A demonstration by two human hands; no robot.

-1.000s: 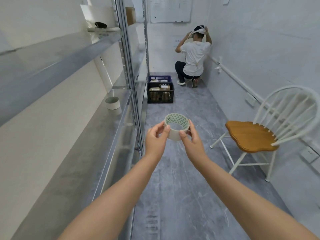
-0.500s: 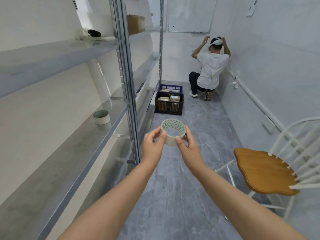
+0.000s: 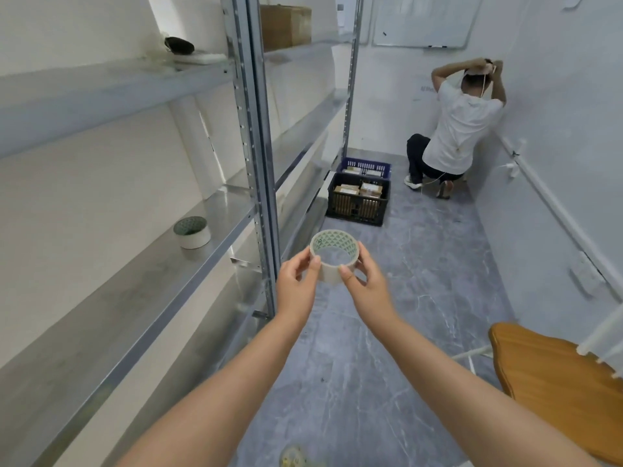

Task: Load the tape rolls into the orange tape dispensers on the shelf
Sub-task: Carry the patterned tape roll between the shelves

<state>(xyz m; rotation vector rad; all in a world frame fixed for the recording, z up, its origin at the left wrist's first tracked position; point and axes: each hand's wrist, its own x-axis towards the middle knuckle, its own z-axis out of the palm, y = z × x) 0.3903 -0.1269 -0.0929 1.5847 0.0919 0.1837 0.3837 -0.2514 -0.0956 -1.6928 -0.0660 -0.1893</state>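
Observation:
Both hands hold one clear tape roll (image 3: 333,261) with a green-patterned core, out over the aisle floor. My left hand (image 3: 298,286) pinches its left side and my right hand (image 3: 365,286) pinches its right side. A second tape roll (image 3: 192,232) stands on the middle metal shelf (image 3: 135,298) to my left, well apart from my hands. No orange tape dispenser is in view.
A steel shelf upright (image 3: 259,163) rises just left of my hands. A black crate (image 3: 359,202) of boxes and a blue crate (image 3: 365,166) sit on the floor ahead. A person (image 3: 455,133) crouches at the far wall. A wooden chair (image 3: 556,382) stands at right.
The view has swung left and up, so the chair slid toward the right edge and the shelf fills more of the frame. Both hands keep the same hold on the roll.

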